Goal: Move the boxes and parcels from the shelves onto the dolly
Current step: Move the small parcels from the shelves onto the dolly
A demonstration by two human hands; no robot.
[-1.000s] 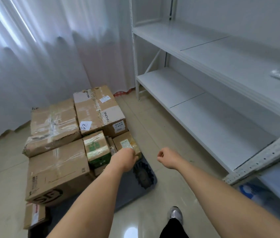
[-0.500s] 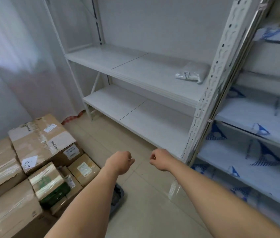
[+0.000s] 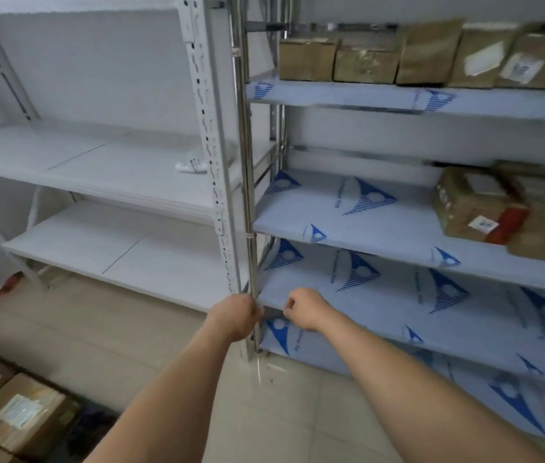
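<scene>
Boxes (image 3: 368, 60) high above empty hands (image 3: 269, 312)

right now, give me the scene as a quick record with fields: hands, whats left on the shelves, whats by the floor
left hand: left hand, loosely fisted, holding nothing
right hand: right hand, loosely fisted, holding nothing
white rack: one small white parcel on its middle shelf
blue-lined rack, top shelf: row of cardboard boxes
blue-lined rack, next shelf down: taped parcels at right
floor, lower left: stacked boxes
</scene>
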